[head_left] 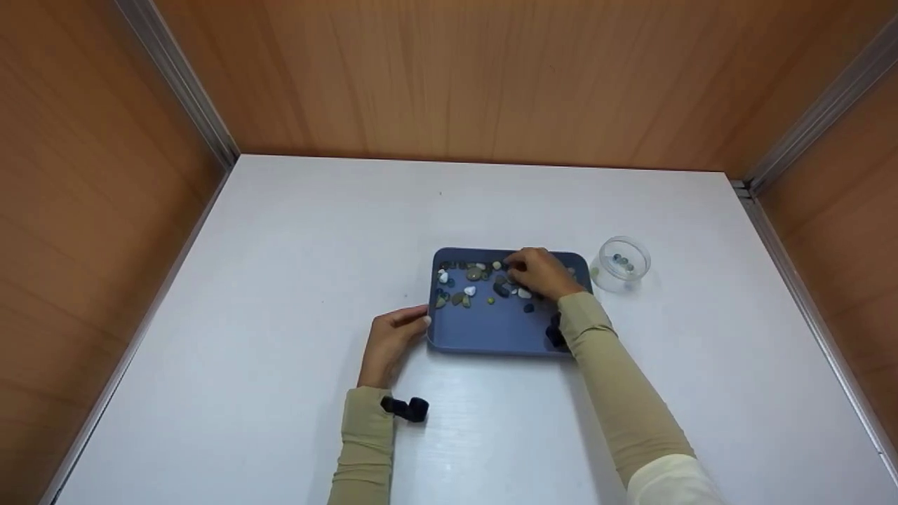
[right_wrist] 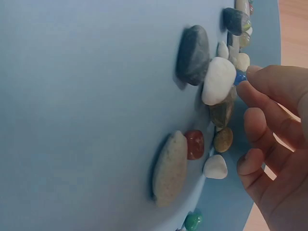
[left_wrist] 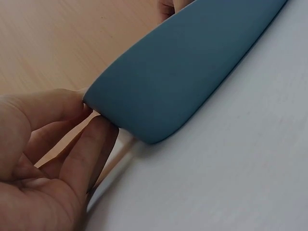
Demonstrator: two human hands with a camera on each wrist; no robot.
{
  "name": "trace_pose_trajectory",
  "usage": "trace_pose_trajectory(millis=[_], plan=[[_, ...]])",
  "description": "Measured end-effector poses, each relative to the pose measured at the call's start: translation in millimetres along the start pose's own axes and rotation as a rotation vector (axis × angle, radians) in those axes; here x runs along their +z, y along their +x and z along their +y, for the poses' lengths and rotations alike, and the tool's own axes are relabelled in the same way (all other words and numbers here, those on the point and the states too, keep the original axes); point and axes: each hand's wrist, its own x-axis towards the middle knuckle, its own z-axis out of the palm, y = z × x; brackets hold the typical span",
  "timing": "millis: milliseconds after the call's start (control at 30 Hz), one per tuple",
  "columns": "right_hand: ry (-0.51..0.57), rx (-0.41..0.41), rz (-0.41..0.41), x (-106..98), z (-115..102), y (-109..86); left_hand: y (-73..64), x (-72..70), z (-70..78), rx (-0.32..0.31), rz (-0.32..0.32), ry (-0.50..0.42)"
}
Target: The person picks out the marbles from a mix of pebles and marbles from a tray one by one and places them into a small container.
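A blue rectangular tray [head_left: 484,333] holds many pebbles and small coloured stones, mostly along its far side. My left hand [head_left: 393,344] grips the tray's left edge, its thumb and fingers on the blue wall [left_wrist: 149,91] in the left wrist view. Over the far right part of the tray, my right hand [head_left: 541,273] reaches among the stones. Its thumb and forefinger pinch a small shiny blue marble [right_wrist: 240,77], partly hidden by the fingertips. Close by lie a white pebble [right_wrist: 219,81], a dark grey stone [right_wrist: 193,55] and a reddish stone [right_wrist: 194,144].
A clear round dish [head_left: 624,240] stands right of the tray, with several glass marbles [head_left: 622,261] in it. The white table [head_left: 280,280] is bounded by wooden panels [head_left: 456,84] at the back and both sides.
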Motion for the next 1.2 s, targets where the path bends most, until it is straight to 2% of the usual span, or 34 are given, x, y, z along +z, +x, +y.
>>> trace_pose_trajectory(millis=[267,333,700,1200], plan=[[-0.012,0.012,0.015,4.1,0.1,-0.6,-2.8,-0.5,3.3,-0.017,-0.01,-0.015],[-0.017,-0.003,0.023,4.7,-0.3,-1.0,0.3,-0.6,-0.8,-0.01,-0.006,-0.022],[-0.026,-0.057,0.044,5.6,0.6,-1.1,1.4,-0.1,-1.2,0.008,0.001,-0.008],[-0.016,-0.003,0.019,7.5,-1.0,0.7,1.3,0.1,-0.6,-0.006,0.008,0.009]])
